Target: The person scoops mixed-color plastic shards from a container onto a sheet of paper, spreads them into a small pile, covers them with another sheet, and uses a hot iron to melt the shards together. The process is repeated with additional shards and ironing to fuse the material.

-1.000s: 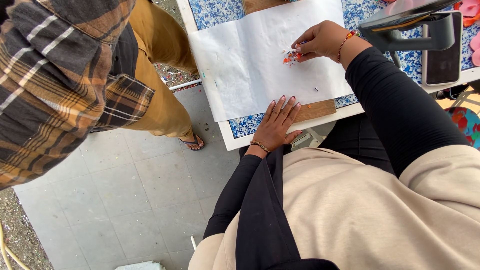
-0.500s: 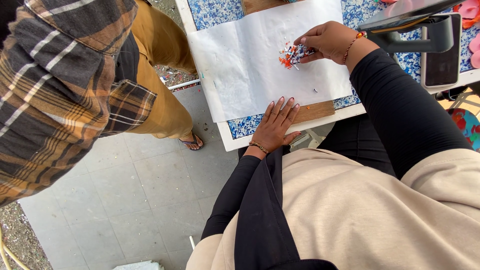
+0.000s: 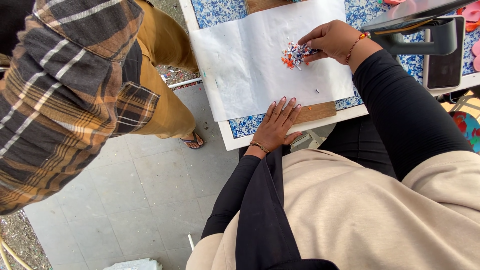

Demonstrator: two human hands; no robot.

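Right hand pinches the shreds; left hand (fingers spread) presses flat on the white paper.

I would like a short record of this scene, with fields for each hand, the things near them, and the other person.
left hand: the left hand lies flat, fingers spread, on the near edge of the white paper sheet
right hand: the right hand pinches at the pile of small coloured scraps
scraps: orange, white and blue bits, on the sheet
under the sheet: a wooden board on a blue speckled table
other person: plaid shirt, tan trousers, standing beside the table
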